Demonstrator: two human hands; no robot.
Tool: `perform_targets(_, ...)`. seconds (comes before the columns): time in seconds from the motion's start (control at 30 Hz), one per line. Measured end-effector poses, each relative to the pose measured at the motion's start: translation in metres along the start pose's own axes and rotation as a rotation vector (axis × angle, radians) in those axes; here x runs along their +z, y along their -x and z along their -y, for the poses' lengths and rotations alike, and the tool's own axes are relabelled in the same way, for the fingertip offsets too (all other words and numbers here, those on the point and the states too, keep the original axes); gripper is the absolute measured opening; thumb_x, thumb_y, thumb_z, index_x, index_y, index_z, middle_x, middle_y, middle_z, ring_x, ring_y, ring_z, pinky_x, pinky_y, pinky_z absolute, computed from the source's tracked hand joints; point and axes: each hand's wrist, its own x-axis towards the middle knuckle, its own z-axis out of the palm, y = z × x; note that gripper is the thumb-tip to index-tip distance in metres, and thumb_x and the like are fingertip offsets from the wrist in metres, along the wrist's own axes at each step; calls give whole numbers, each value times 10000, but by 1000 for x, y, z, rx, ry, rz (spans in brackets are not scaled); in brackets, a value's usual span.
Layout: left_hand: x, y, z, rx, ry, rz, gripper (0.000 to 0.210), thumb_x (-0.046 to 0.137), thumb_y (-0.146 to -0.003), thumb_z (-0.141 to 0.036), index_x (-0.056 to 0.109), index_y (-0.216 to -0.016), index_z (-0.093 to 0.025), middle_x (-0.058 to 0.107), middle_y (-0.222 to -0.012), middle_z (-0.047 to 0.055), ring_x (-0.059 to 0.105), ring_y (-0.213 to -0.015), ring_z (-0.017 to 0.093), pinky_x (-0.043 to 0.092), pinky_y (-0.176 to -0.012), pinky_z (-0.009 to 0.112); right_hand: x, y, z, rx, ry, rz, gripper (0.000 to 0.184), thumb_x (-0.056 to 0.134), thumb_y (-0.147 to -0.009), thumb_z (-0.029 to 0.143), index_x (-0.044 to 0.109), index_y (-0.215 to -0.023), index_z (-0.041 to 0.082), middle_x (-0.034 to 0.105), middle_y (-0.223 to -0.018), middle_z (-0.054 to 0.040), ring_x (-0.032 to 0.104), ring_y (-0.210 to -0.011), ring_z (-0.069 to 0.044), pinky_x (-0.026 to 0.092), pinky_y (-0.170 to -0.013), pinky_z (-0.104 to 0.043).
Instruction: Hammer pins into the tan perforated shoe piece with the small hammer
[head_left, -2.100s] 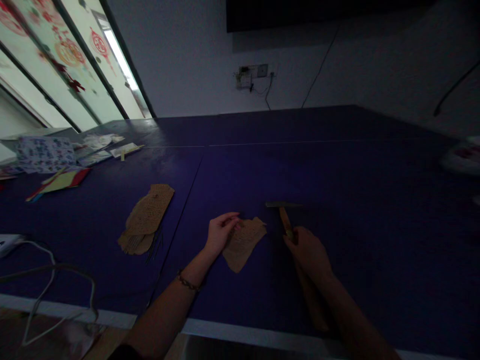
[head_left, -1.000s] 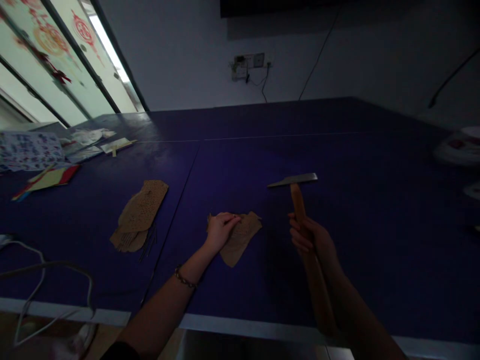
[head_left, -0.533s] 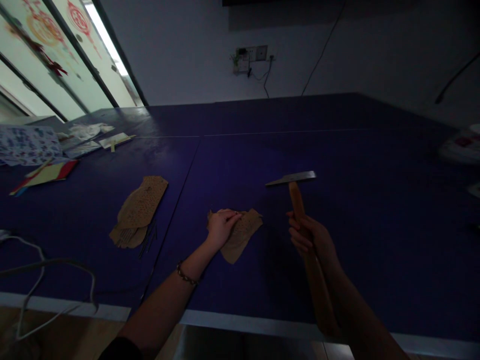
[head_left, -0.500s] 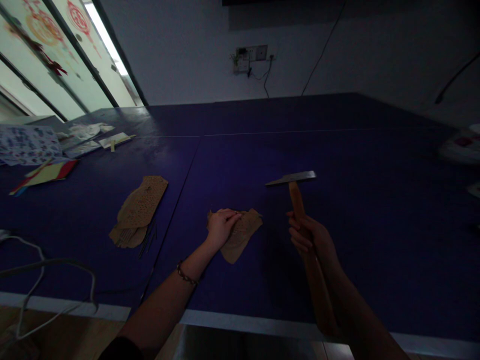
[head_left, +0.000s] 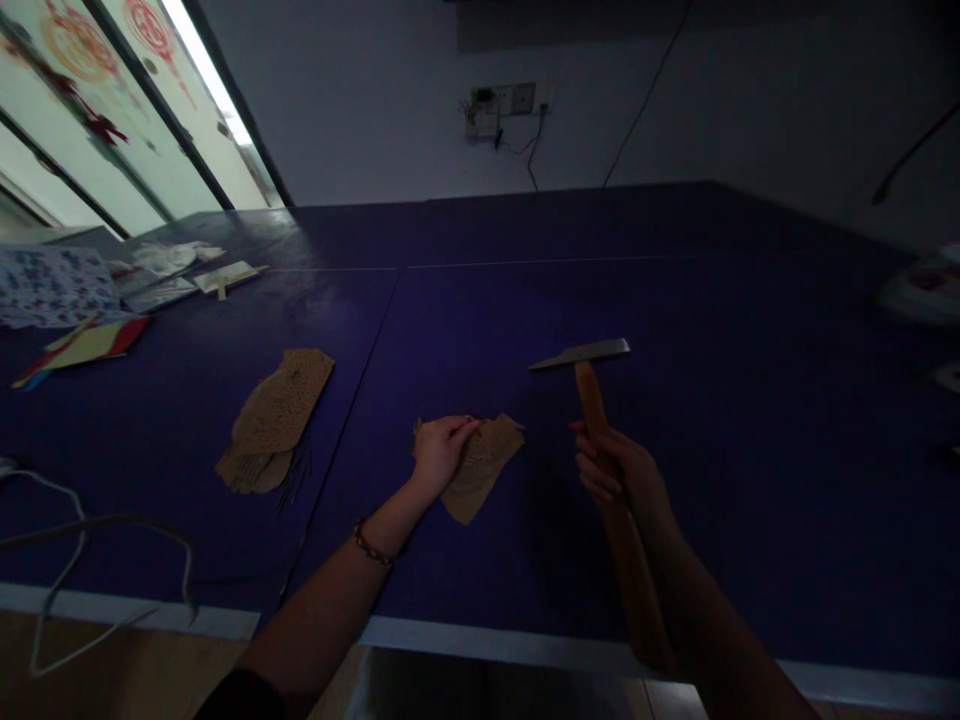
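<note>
My left hand (head_left: 440, 452) rests on a brown, flat, irregular piece (head_left: 484, 470), possibly leather or card, with faint markings. Its thumb and fingertips are pinched together over the upper edge; what lies between them is too small and dark to make out. Raised over the table to the right, my right hand (head_left: 619, 470) grips the wooden handle of a hammer (head_left: 594, 395). The hammer's metal head points up, its thin tapered end toward the left, apart from the brown piece.
Left of my hands lie patterned brown pieces (head_left: 285, 405) with several thin dark rods (head_left: 295, 472). Farther left are coloured sheets (head_left: 90, 345), white papers (head_left: 225, 277) and a printed cloth or bag (head_left: 56, 287). A cable (head_left: 112, 522) loops at the near left edge of the purple table (head_left: 480, 330).
The view shifts very slightly. Both hands, the hammer and the brown piece stay nearly where they were.
</note>
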Motion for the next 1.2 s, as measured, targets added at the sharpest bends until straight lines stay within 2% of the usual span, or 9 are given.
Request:
perform_targets(0.2,0,0,-2,17,-21,-18,278,491,-781,-387,676,-686,-201,664,-663,-1,578,-610,142,388,-549,229,-1,1,-2,-41,57,13,168,505,-675,274,575,-795,179,382,-564,65,206,-289,-6,193,-243,-159)
perform_targets(0.5,-1,0,-2,85,-100,25,312,449,-810,-388,665,-680,-204,637,-705,13,578,-684,133,390,-595,220,1,2,-1,-55,94,2,184,513,-666,288,571,-803,181,384,-570,64,212,-292,-7,197,-243,-160)
perform_targets(0.73,-1,1,-11,121,-230,73,267,441,-820,-366,670,-791,-232,627,-742,6,564,-691,129,363,-582,222,2,7,5,-39,145,67,212,547,-661,301,578,-825,170,410,-564,66,239,-281,-3,206,-240,-155)
perform_targets(0.87,0,0,-11,117,-242,77,278,439,-823,-352,671,-753,-216,620,-718,14,561,-689,139,361,-588,234,16,27,18,7,243,30,246,589,-656,300,594,-860,163,453,-567,53,279,-287,-6,217,-250,-156)
perform_targets(0.97,1,-1,-10,112,-217,82,270,447,-818,-354,671,-746,-222,619,-712,9,562,-691,138,362,-597,235,33,45,24,68,375,-1,309,600,-656,330,594,-905,148,434,-501,61,292,-285,-22,222,-258,-164)
perform_targets(1.1,2,0,-9,121,-196,88,243,460,-814,-339,672,-764,-231,621,-727,5,560,-699,137,359,-600,234,50,57,16,123,508,30,366,581,-667,384,594,-932,132,363,-398,90,291,-280,-39,212,-274,-164)
perform_targets(1.2,3,0,-8,143,-184,84,231,479,-806,-316,668,-721,-212,620,-735,13,560,-708,142,360,-610,236,53,57,5,118,547,39,373,563,-686,405,589,-941,134,359,-384,93,293,-289,-45,202,-278,-162)
